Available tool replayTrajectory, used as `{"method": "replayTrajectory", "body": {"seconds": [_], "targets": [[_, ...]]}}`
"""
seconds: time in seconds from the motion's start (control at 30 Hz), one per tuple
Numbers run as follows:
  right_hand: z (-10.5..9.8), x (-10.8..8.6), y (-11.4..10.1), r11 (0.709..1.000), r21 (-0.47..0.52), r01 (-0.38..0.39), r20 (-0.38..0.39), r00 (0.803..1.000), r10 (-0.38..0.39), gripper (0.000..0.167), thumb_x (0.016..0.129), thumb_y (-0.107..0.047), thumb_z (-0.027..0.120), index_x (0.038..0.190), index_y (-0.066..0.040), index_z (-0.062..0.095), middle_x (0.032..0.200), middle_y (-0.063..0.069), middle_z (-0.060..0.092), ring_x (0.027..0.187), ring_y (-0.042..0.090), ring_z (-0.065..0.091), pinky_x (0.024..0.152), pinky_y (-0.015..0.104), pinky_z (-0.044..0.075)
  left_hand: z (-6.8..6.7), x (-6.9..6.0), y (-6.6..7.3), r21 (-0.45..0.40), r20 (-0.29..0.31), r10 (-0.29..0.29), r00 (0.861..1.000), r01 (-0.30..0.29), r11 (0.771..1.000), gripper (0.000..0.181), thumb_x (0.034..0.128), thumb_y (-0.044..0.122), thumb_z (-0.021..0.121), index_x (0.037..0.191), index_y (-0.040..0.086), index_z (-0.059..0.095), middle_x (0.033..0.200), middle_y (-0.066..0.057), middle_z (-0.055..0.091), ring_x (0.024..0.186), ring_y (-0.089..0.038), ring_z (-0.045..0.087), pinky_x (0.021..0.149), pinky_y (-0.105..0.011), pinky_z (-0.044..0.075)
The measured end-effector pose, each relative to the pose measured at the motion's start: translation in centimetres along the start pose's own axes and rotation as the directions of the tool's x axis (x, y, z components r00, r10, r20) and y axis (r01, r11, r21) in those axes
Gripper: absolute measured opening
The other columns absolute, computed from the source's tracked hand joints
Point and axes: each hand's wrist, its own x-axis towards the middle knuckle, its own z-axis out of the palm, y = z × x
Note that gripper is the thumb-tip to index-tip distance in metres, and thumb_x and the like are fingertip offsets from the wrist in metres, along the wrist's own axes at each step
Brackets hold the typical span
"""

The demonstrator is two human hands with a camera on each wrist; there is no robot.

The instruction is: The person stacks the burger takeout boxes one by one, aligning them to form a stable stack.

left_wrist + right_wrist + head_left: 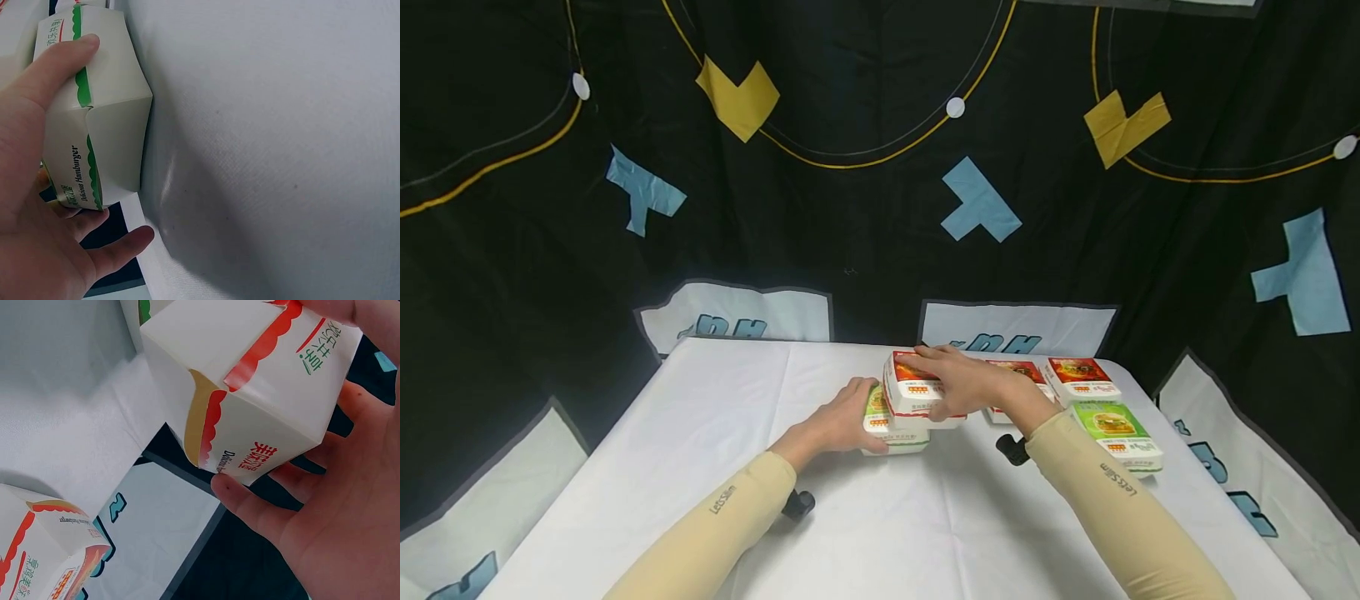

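Note:
My left hand (838,423) grips a white hamburger box with green trim (901,443) by its left side. In the left wrist view the thumb presses on the front of this green-trimmed box (112,69), which stands on the table. A white hamburger box with red trim (917,407) is in my right hand (966,382), held with fingers over its top and thumb at the front. The red-trimmed box overlaps the upper right of the green one; whether they touch I cannot tell. In the right wrist view the red-trimmed box (269,406) looks tilted.
To the right on the white table (880,533) stand two more red-topped boxes, one (1026,368) partly behind the right forearm and another (1082,385) beside it. A green-topped box (1114,433) sits in front of them. A black curtain (865,242) hangs behind.

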Motion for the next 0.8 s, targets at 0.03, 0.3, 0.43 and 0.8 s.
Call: {"method": "replayTrajectory", "body": {"seconds": [0.03, 0.3, 0.43, 0.8], "targets": [[0.01, 0.02, 0.03, 1.0, -0.001, 0.004, -0.006, 1.0, -0.004, 0.096, 0.078, -0.034, 0.083, 0.155, -0.05, 0.028, 0.167, -0.004, 0.022, 0.145, 0.027, 0.027, 0.098, 0.045, 0.049, 0.0, -0.01, 0.04, -0.001, -0.002, 0.001, 1.0, -0.001, 1.0, 0.105, 0.0709, 0.045, 0.089, 0.152, 0.015, 0.029, 0.149, -0.005, 0.037, 0.124, -0.018, 0.044, 0.098, -0.043, 0.05], [0.26, 0.15, 0.01, 1.0, -0.003, 0.007, -0.015, 1.0, -0.007, 0.095, 0.078, -0.036, 0.082, 0.155, -0.049, 0.028, 0.167, -0.004, 0.022, 0.146, 0.028, 0.025, 0.1, 0.048, 0.049, 0.11, -0.11, 0.08, -0.002, -0.008, 0.006, 1.0, -0.006, 1.0, 0.103, 0.0717, 0.045, 0.088, 0.151, 0.016, 0.029, 0.148, -0.005, 0.037, 0.125, -0.019, 0.043, 0.099, -0.044, 0.05], [0.21, 0.2, -0.02, 1.0, -0.005, 0.006, -0.015, 1.0, -0.006, 0.096, 0.078, -0.037, 0.083, 0.156, -0.049, 0.028, 0.167, -0.005, 0.021, 0.147, 0.027, 0.025, 0.1, 0.048, 0.049, 0.18, 0.01, -0.14, 0.0, -0.01, 0.007, 1.0, -0.007, 1.0, 0.104, 0.0713, 0.047, 0.088, 0.152, 0.015, 0.029, 0.148, -0.005, 0.038, 0.125, -0.019, 0.044, 0.098, -0.045, 0.05], [0.2, 0.31, -0.14, 1.0, 0.006, -0.002, -0.003, 1.0, 0.002, 0.098, 0.077, -0.038, 0.084, 0.155, -0.051, 0.027, 0.168, -0.004, 0.019, 0.149, 0.029, 0.021, 0.102, 0.051, 0.048, 0.22, 0.08, -0.15, 0.009, -0.007, 0.009, 1.0, -0.009, 1.0, 0.105, 0.0716, 0.048, 0.087, 0.152, 0.016, 0.029, 0.15, -0.005, 0.036, 0.127, -0.019, 0.043, 0.098, -0.044, 0.05]]}}
